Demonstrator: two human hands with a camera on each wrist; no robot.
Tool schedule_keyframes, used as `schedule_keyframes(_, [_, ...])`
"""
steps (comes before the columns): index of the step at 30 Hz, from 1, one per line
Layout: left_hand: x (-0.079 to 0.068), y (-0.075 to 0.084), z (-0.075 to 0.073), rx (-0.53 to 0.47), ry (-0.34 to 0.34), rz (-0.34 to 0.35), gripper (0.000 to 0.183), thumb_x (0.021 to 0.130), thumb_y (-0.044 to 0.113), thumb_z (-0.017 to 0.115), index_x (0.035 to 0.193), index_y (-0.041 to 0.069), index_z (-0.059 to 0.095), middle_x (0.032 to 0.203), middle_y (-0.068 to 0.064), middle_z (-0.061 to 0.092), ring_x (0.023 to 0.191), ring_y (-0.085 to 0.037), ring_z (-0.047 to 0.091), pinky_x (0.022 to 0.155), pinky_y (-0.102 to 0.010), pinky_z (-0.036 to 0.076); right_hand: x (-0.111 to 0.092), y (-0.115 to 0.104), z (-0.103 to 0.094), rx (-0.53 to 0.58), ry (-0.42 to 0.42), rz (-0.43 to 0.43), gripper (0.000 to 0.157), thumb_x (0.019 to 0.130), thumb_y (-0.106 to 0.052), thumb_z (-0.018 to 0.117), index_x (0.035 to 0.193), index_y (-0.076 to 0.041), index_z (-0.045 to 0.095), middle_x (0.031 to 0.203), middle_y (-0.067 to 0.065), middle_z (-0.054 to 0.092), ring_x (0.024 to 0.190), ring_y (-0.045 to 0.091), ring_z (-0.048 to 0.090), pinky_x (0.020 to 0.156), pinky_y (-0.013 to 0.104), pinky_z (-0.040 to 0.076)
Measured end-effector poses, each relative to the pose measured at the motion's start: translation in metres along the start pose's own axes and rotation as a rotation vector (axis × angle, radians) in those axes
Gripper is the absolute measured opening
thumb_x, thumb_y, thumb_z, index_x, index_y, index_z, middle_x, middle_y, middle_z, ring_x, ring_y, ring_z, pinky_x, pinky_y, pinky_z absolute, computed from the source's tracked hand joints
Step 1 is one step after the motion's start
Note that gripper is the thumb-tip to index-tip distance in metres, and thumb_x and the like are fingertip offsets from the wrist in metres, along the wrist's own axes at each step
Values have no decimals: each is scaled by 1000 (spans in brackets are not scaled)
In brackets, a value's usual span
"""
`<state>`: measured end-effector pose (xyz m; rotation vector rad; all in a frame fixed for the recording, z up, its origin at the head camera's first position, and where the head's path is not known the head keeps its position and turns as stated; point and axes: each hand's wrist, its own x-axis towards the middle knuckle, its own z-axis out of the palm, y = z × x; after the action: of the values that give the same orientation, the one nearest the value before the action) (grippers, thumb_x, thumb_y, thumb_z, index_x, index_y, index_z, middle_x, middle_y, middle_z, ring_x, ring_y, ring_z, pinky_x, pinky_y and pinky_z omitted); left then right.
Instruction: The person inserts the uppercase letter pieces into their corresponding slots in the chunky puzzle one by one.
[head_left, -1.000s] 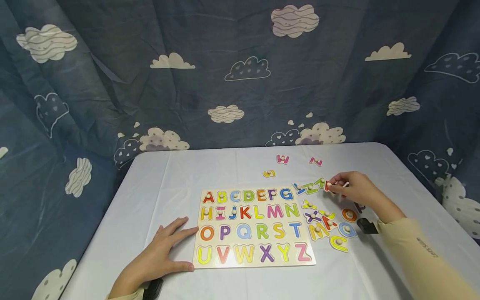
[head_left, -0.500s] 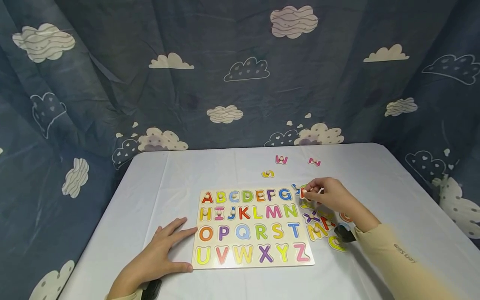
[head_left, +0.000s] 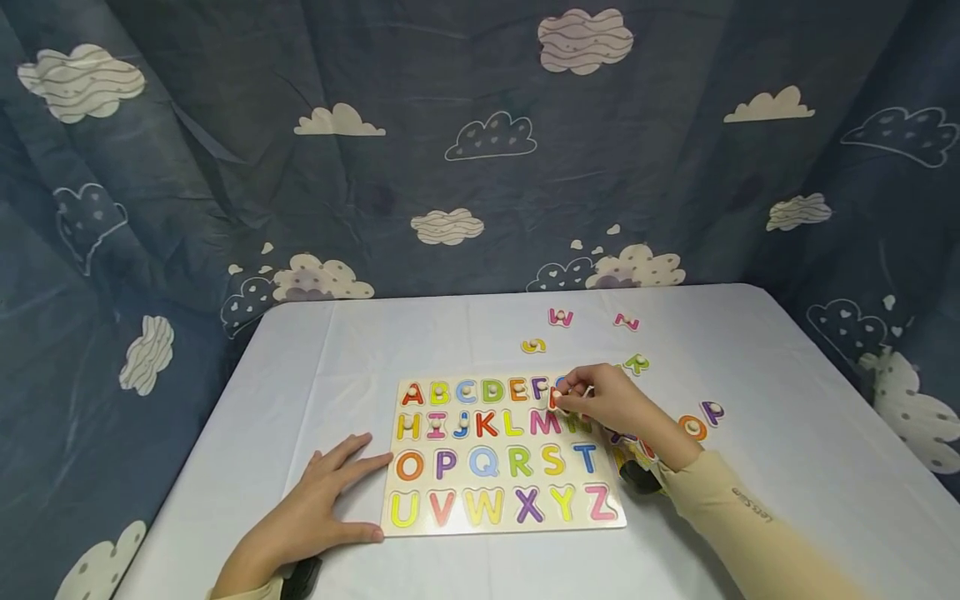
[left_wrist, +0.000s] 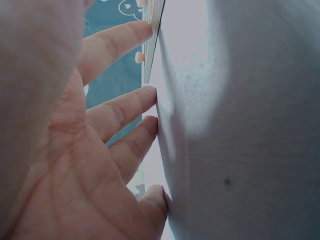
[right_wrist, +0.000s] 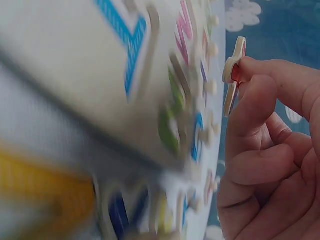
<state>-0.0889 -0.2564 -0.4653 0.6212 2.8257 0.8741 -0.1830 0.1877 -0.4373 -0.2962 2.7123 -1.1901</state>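
Note:
A wooden alphabet puzzle board (head_left: 502, 442) lies flat on the white table. Knobbed letters fill its top row, and knobs also show on H, I and J. Over the upper right of the board, my right hand (head_left: 611, 402) pinches a red letter piece (right_wrist: 235, 75) between thumb and fingers. In the right wrist view this piece is edge-on and raised off the board; which letter it is, I cannot tell. My left hand (head_left: 311, 508) lies spread at the board's left edge. In the left wrist view, its fingers (left_wrist: 125, 110) are extended, tips down at board and table.
Loose pieces lie beyond the board: a pink one (head_left: 560, 317), another pink one (head_left: 626, 322) and a yellow S (head_left: 533, 346). Rightward are a green piece (head_left: 637, 364), an orange O (head_left: 693, 427) and a purple P (head_left: 712, 412). More sit partly hidden under the right forearm.
The right hand has carried the red letter piece leftward, from the loose pieces at the right to over the board's upper right. The left hand has stayed at the board's edge.

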Motion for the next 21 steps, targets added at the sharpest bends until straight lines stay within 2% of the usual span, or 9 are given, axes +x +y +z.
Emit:
schedule_keyframes(11, [-1, -1, 0, 6, 12, 13, 92, 69, 59, 95, 150, 31, 64, 168, -14, 45, 160, -46, 35, 125, -81, 16, 9, -26, 37, 43, -73, -42, 9, 96, -14, 79, 96, -7, 75, 75, 0, 63, 61, 12, 59, 54, 21, 49])
schedule_keyframes(21, [-1, 2, -1, 11, 10, 13, 92, 68, 59, 95, 150, 32, 64, 168, -14, 45, 159, -45, 36, 125, -81, 16, 19, -51, 62, 28, -153, -54, 9, 97, -15, 79, 94, -9, 74, 71, -3, 56, 58, 8, 52, 54, 18, 41])
